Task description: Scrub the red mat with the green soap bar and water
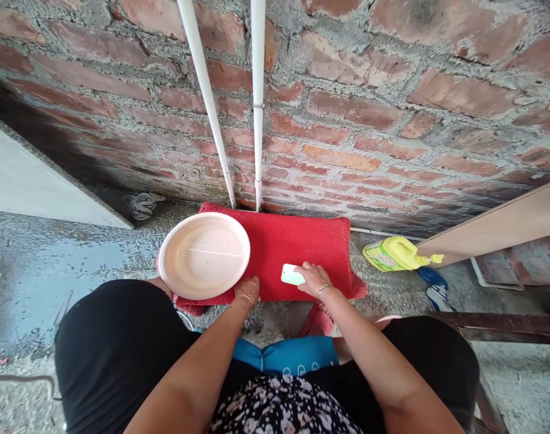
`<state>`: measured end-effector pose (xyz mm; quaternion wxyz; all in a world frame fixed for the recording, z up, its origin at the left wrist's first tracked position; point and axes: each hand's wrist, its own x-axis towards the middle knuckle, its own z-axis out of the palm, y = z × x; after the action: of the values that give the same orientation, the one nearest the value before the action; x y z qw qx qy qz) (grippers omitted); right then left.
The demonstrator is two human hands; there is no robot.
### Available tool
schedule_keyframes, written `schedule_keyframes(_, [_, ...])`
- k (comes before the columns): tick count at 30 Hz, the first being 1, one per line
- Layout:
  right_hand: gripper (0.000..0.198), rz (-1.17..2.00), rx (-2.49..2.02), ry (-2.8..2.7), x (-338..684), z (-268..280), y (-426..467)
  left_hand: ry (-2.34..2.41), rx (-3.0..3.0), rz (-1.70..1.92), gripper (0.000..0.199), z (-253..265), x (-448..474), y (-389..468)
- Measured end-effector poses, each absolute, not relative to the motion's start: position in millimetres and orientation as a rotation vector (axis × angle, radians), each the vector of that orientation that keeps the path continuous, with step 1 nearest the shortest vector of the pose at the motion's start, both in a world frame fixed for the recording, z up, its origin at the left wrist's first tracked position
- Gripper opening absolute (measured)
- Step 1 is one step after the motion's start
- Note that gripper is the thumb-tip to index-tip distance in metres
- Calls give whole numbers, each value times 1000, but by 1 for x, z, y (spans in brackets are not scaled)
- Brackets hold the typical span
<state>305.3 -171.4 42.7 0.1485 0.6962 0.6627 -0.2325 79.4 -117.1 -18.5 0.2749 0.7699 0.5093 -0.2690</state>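
Note:
A red textured mat (297, 241) lies spread over a low support against the wall, its edges hanging down. On its left end stands a round, pale pink basin (207, 256) with water in it. My left hand (248, 290) rests on the mat's near edge, right beside the basin; its fingers are mostly hidden. My right hand (314, 279) is closed around a flat, pale green oblong block (292, 274) with a small hole near one corner. The block is at the mat's surface, right of the basin. Its underside is out of sight.
A yellow detergent jug (395, 254) lies on the floor to the right, near a leaning board (496, 223). Two white pipes (257, 108) run down the brick wall. A grey rag (143, 205) and a pale slab (40, 172) are at the left, beside wet concrete.

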Motion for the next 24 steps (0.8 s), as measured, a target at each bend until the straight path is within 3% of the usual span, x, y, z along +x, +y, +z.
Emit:
schedule_keyframes(5, [52, -570, 2065, 1541, 411, 62, -213, 1386, 2045, -718, 49, -22, 81, -117])
schedule_keyframes(8, [43, -463, 2065, 1312, 451, 78, -231, 1386, 2035, -709, 48, -22, 81, -117])
schedule_keyframes(19, [54, -733, 1915, 1850, 315, 50, -186, 1378, 2074, -697, 50, -17, 80, -118])
schedule_keyframes(24, [50, -650, 1907, 1666, 368, 61, -212, 1377, 2067, -708, 50, -17, 82, -118])
